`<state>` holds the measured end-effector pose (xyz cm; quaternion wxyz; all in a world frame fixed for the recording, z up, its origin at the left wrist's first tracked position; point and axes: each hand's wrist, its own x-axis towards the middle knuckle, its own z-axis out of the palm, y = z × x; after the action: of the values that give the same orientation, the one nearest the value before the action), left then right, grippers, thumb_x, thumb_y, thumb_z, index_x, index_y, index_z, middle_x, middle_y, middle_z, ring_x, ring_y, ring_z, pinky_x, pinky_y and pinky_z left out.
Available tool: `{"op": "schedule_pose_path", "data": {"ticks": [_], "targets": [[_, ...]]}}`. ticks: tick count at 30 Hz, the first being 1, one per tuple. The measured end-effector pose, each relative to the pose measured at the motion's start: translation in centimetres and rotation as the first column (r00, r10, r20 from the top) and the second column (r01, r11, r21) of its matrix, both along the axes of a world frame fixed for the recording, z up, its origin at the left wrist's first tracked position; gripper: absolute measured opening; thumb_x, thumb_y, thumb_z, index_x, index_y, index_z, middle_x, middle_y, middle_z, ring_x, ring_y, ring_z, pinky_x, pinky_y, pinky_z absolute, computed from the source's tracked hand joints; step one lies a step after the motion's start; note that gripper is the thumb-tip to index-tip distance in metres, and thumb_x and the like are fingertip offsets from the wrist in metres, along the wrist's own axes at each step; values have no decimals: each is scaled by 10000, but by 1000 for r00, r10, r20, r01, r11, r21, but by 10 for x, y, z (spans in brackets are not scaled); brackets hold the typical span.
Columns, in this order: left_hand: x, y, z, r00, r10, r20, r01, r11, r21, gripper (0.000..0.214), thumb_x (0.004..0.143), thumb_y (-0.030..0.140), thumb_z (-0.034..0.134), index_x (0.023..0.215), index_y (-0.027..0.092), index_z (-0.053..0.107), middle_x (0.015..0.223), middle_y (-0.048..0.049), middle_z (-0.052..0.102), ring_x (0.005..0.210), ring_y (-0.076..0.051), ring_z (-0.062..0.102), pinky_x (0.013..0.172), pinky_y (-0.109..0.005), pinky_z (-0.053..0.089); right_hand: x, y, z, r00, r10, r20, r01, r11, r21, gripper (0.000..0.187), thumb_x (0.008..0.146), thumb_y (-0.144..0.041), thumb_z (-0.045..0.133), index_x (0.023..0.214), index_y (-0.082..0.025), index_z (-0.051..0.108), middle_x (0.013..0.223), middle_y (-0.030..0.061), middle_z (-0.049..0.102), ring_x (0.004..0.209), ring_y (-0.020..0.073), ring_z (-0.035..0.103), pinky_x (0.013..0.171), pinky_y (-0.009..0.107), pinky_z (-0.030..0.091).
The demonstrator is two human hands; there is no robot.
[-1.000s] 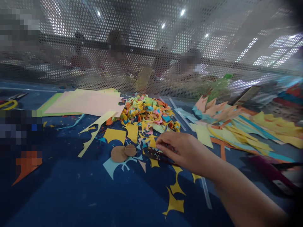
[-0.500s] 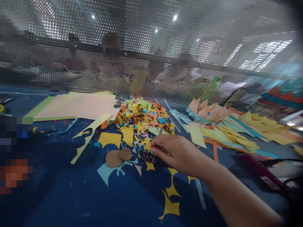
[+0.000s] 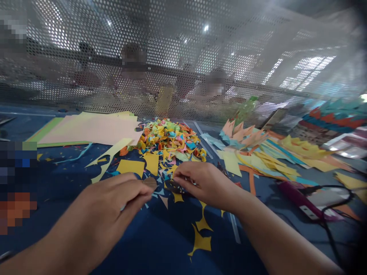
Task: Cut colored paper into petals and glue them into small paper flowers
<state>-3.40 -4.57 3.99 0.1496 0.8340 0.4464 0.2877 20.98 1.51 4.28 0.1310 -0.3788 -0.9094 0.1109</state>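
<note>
My left hand (image 3: 114,200) reaches in from the lower left, fingers pressed together over the brown paper circles (image 3: 150,182) on the blue table (image 3: 160,236); whether it grips them is hidden. My right hand (image 3: 200,181) pinches at a dark paper piece (image 3: 173,187) lying among yellow and blue scraps. A heap of small coloured paper cuttings (image 3: 169,139) lies just beyond both hands.
Pink and yellow sheets (image 3: 91,128) lie at the back left. Cut yellow, orange and blue strips (image 3: 272,156) spread on the right, near a purple tool with a black cord (image 3: 301,196). A perforated metal screen (image 3: 183,57) stands behind the table, with people beyond it.
My left hand has come into view from the lower left and covers the brown circles. The right hand has stayed on the dark piece. The view shifted slightly right.
</note>
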Motion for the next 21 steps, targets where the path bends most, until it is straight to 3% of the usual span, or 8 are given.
{"op": "schedule_pose_path", "data": {"ticks": [3, 6, 13, 18, 21], "targets": [[33, 15, 9, 999, 19, -25, -23, 990, -142, 323, 929, 321, 431, 693, 190, 609, 655, 16, 627, 601, -123, 572, 571, -233, 388, -2, -3, 3, 999, 4, -49, -3, 1000, 21, 216, 897, -220, 439, 825, -148, 630, 743, 41, 621, 667, 139, 535, 628, 254, 388], [49, 22, 6, 996, 64, 54, -47, 958, -282, 409, 937, 407, 393, 643, 185, 570, 609, 11, 617, 588, -130, 573, 558, -234, 378, -4, -6, 4, 997, 19, -77, -17, 1000, 26, 228, 904, -215, 414, 879, -145, 630, 774, 47, 623, 688, 144, 539, 638, 259, 386], [56, 22, -10, 936, 159, 315, 66, 799, -598, 568, 920, 559, 289, 788, 153, 664, 744, -69, 697, 661, -180, 633, 613, -279, 473, -6, -7, 0, 995, 59, -85, -56, 998, 42, 184, 870, -156, 403, 823, -140, 579, 773, 51, 595, 691, 147, 524, 643, 259, 379], [64, 18, -12, 860, 266, 436, 126, 717, -686, 524, 884, 583, 369, 976, 134, 624, 882, -108, 708, 718, -207, 658, 672, -329, 518, -7, -7, -1, 994, 49, -98, -46, 998, 32, 206, 920, -227, 410, 955, -124, 585, 839, 63, 611, 740, 156, 544, 669, 262, 382], [66, 15, -11, 836, 231, 497, 239, 662, -711, 502, 877, 576, 386, 946, 134, 612, 863, -106, 712, 716, -214, 664, 686, -341, 516, -8, -8, -3, 994, 43, -100, -41, 999, 25, 147, 898, -211, 454, 939, -133, 572, 795, 39, 600, 679, 140, 527, 628, 247, 367]]}}
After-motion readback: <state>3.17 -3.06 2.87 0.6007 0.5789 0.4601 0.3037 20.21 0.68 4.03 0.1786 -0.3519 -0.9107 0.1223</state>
